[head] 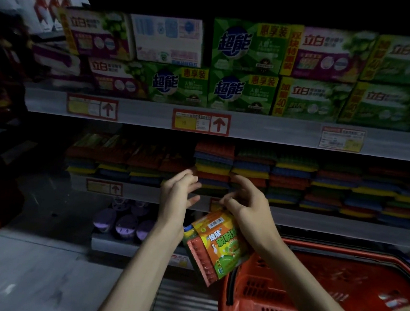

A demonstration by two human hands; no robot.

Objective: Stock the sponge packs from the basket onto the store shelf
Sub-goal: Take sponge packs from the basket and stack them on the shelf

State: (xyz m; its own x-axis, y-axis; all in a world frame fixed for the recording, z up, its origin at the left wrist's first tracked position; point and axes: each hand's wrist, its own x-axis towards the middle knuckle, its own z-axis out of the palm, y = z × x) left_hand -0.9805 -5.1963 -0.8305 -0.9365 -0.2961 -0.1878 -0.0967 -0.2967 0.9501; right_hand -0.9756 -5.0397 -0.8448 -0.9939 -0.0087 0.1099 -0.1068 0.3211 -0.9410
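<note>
Orange sponge pack (pixel 215 246) dangles under the right hand (pixel 246 207), pinched by its top; the left hand (pixel 178 190) alongside is loosely open, empty. Better to level it two-handed, then slide it onto the stacks (pixel 213 166) just beyond both hands.

Brand 超能 in blue on the top green box (pixel 244 46) and on two lower green boxes (pixel 178 85), each with a yellow corner banner reading 惠享装. Brand 立白 on the purple boxes (pixel 98 32) and on the green 立白 boxes (pixel 312 98); the yellow side strip on the green ones reads 加量40克. Vertical yellow strip (pixel 294 48) beside the upper right purple box reads 双块特惠装. Shelf-edge price tags (pixel 201 122) show red up arrows, small print too blurred to read. Sponge pack (pixel 215 246) carries a barcode and large characters 刷刷, the rest partly hidden.
</note>
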